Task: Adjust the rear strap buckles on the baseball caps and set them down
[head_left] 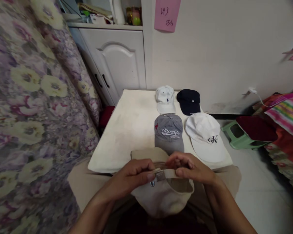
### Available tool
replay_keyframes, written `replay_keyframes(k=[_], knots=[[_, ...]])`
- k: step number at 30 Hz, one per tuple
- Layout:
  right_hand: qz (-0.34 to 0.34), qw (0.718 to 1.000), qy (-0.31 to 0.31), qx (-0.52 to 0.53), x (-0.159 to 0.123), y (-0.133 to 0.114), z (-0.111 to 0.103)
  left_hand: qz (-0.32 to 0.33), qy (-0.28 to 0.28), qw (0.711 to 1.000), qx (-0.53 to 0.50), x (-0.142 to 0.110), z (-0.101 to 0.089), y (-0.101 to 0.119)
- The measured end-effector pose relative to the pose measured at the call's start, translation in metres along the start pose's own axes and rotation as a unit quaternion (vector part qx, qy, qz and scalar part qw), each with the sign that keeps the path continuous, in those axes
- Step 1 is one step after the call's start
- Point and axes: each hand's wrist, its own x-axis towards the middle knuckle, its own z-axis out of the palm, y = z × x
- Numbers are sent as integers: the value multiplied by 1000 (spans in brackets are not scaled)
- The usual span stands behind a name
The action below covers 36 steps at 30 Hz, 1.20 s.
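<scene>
A beige baseball cap (161,198) is held over my lap, its brim pointing away from me onto the table edge and its back strap facing up. My left hand (135,175) pinches the strap near a metal buckle between thumb and fingers. On the other side, my right hand (191,167) grips the strap's right part, thumb on top. Just beyond lies a grey baseball cap (168,130) with white "Always" lettering. A white cap (205,133) with black "CK" letters sits to its right.
Farther back on the cream-covered table (129,120) are a pale cap (165,97) and a navy cap (189,100). A floral curtain (34,113) hangs at left, before a white cabinet (119,61). A green stool (249,131) stands right of the table.
</scene>
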Motion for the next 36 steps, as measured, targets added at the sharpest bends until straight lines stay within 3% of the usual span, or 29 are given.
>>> replay_keyframes(k=[6,14,22,25,30,36], knots=[[22,997,12,-71,0,-18,14,-28,4,1000,-4,8,15,6],[37,999,3,-38,3,4,22,-27,6,999,24,10,16,7],[47,998,49,-2,1,6,21,-25,-66,997,25,-2,5,9],[-12,993,82,-79,0,2,23,-21,-55,998,12,-5,2,2],[-191,948,119,-224,3,-2,25,-20,-18,999,-39,2,0,-7],[-246,919,85,-297,7,-1,23,-59,-4,997,-46,8,4,-6]])
